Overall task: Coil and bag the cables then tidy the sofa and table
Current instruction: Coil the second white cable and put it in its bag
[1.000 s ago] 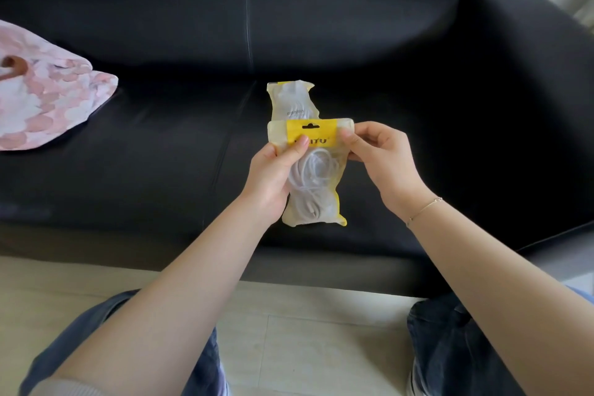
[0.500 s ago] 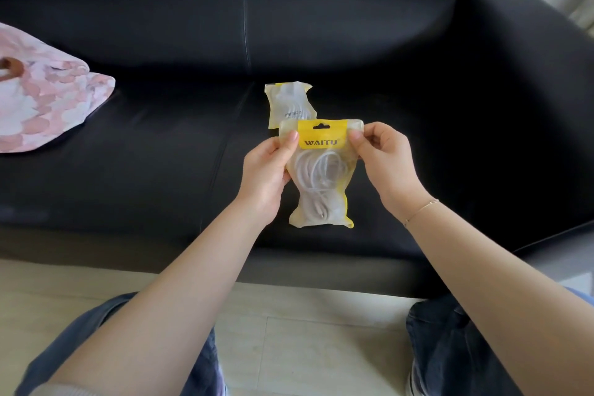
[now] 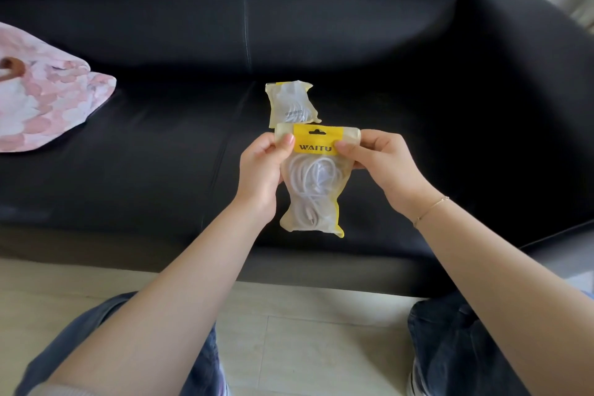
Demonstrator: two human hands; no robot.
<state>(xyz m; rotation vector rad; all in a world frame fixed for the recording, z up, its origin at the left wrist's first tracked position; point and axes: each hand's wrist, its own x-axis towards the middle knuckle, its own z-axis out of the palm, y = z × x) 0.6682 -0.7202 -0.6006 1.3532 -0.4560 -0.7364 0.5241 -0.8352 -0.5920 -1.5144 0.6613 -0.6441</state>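
A clear plastic bag with a yellow header (image 3: 316, 141) hangs upright above the black sofa seat (image 3: 144, 164), and a coiled white cable (image 3: 313, 183) fills it. My left hand (image 3: 262, 170) pinches the bag's top left corner. My right hand (image 3: 382, 161) pinches the top right, its thumb lying on the yellow header. Just behind, a second clear bag (image 3: 291, 101) with another white cable lies flat on the seat.
A pink patterned cushion (image 3: 45, 100) lies on the sofa's left end. The sofa's right armrest (image 3: 527, 74) rises beside my right arm. My knees in jeans and pale floor tiles (image 3: 305, 341) fill the near foreground.
The held bag has turned more square to me. My right thumb slid left along the bag's top onto the yellow header. The bag on the seat did not move.
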